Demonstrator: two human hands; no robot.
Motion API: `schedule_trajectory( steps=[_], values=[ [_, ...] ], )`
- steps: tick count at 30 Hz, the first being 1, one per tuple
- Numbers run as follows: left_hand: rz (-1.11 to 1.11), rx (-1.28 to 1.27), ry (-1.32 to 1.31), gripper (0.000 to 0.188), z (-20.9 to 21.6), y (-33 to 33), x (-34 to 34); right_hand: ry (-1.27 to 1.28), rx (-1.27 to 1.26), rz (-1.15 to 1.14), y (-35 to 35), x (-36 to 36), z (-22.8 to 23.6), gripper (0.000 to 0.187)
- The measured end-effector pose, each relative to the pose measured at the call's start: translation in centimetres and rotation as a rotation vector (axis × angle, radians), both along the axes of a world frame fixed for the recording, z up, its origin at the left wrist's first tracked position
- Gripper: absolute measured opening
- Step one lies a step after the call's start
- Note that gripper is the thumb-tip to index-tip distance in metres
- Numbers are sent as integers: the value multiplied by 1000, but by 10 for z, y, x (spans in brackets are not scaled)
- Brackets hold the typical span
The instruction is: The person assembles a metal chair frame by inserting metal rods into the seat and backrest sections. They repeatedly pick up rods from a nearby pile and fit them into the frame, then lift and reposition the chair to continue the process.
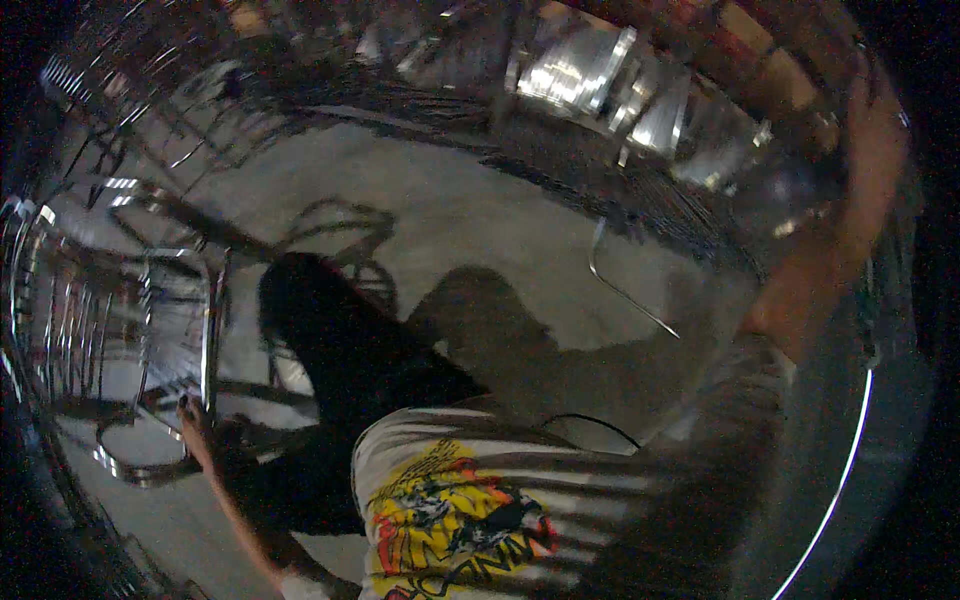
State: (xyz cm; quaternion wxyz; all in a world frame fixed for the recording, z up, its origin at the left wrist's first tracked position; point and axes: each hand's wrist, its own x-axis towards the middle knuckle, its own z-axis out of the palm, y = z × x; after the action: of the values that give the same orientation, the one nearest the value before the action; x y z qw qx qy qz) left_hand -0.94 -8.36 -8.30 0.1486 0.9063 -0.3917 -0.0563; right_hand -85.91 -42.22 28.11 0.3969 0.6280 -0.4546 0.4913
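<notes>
My left hand (198, 432) is low on the left, at the lower part of a shiny metal frame (208, 340) with several thin bars and rounded tube legs. Its fingers appear closed around the frame's lower tube, though dim light blurs them. My right arm (815, 270) stretches up and away along the right side. Toward the far right rim my right hand (880, 110) is dark and smeared, so its fingers and anything in them cannot be made out.
A bent thin metal rod (632, 290) lies on the grey floor (430, 170). Long dark rods lie in bundles (600, 185) at the back, with shiny wrapped packs (570, 80) beyond. More metal frames (150, 130) stand far left. A bright curved edge (850, 460) runs along the right.
</notes>
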Motion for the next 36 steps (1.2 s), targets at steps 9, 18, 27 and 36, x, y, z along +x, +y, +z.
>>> schedule_trajectory(
  steps=[9,18,27,36],
  values=[
    [151,-390,-499,49,85,-36,-119,-7,120,796,68,251,-1,38],
    [-450,-791,718,63,188,-92,-205,-197,80,1499,110,425,-9,29],
    [327,-1536,944,84,202,-117,-55,-721,231,2255,167,531,-67,22],
    [723,-1094,119,36,107,-98,94,-51,1835,2127,142,569,-163,31]
  ],
)
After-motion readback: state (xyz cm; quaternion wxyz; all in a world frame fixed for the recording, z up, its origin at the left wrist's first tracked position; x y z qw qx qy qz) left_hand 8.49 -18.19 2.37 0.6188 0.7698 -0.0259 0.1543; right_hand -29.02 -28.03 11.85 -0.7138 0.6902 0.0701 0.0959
